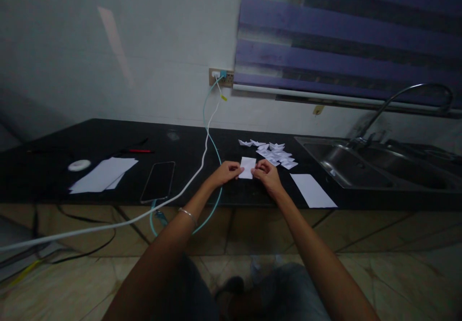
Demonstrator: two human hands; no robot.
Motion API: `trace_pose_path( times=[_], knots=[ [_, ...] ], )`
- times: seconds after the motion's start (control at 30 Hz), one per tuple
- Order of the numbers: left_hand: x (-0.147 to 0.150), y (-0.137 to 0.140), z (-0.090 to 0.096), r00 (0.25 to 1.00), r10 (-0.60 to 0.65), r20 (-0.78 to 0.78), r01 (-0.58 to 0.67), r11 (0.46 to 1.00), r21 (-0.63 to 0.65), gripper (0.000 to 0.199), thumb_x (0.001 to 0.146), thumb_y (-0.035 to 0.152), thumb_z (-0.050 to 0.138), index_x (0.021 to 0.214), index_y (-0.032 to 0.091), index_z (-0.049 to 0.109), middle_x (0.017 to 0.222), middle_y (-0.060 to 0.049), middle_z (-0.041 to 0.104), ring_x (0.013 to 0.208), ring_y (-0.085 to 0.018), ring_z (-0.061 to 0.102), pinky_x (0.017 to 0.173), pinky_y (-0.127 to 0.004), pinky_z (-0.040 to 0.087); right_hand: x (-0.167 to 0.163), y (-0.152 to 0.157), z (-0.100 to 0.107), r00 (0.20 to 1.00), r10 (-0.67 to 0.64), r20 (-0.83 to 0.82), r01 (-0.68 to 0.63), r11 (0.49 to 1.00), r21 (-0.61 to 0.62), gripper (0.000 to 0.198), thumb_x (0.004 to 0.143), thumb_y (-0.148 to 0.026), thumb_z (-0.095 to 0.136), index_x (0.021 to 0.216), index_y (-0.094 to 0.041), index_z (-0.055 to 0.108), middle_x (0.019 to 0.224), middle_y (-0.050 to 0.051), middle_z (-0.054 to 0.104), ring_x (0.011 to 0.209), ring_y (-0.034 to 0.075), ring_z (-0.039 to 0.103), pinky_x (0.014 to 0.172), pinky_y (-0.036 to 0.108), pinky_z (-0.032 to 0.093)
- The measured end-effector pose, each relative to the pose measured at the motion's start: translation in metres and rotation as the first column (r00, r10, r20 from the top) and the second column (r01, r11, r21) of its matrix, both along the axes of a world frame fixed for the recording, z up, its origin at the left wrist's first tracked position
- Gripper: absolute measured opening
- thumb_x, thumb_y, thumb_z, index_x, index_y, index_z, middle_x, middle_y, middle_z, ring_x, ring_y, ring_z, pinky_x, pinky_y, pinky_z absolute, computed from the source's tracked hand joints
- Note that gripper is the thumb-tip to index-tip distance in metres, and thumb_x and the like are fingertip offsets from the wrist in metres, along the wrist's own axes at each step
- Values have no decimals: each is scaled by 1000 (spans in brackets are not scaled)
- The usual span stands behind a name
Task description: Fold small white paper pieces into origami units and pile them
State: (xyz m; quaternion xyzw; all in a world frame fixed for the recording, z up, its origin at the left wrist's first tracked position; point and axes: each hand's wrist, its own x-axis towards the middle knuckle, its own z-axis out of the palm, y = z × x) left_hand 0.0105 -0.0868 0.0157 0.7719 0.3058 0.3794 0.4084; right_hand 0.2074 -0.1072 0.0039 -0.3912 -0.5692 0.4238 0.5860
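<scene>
A small white rectangle of paper (248, 167) is held upright over the dark counter, in front of me. My left hand (229, 172) pinches its left edge between thumb and fingers. On the opposite edge, my right hand (266, 173) grips it the same way. Just behind and right of the hands lies a cluster of several folded paper boats (276, 153). To the right of my right hand rests a flat white sheet of paper (313, 191), near the counter's front edge. Whether the held paper is folded in layers I cannot make out.
Left on the counter (191, 143) are a phone (158, 181), a stack of white paper (103, 175), a white roll (79, 165) and a red pen (142, 151). A white cable (187, 184) and a teal cable (215, 147) run from the wall socket (227, 78). A sink (346, 167) stands right.
</scene>
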Motion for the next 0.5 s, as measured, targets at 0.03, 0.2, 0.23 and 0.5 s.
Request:
trace_pose_path(
  times=[0.03,0.2,0.23,0.5],
  knots=[
    [1,1,0,999,38,32,-39,999,25,40,83,47,55,70,10,64,62,0,59,60,-11,52,59,-21,39,0,1,-1,1000,14,1,-14,1000,-16,37,58,-34,79,80,-22,52,69,-4,62,58,12,58,58,24,48],
    [1,5,-4,989,118,91,-122,992,34,38,81,46,58,84,10,70,76,-4,68,70,-14,59,65,-23,43,0,1,-3,996,25,84,-24,1000,-7,44,59,-35,78,97,-22,60,78,-1,67,70,16,62,66,28,51],
    [1,4,-4,988,128,91,-131,991,24,38,80,46,59,85,10,71,78,-5,69,71,-15,61,66,-23,44,0,1,-2,993,5,117,-7,1000,11,40,62,-37,77,95,-21,63,80,0,68,72,17,62,66,28,51],
    [0,-3,4,977,198,76,-195,979,-51,40,79,46,61,92,10,73,72,-8,72,57,-15,62,54,-24,47,-1,-5,4,980,-85,183,76,996,52,31,72,-46,68,86,-18,73,53,-2,61,46,13,52,44,25,42]
  ],
)
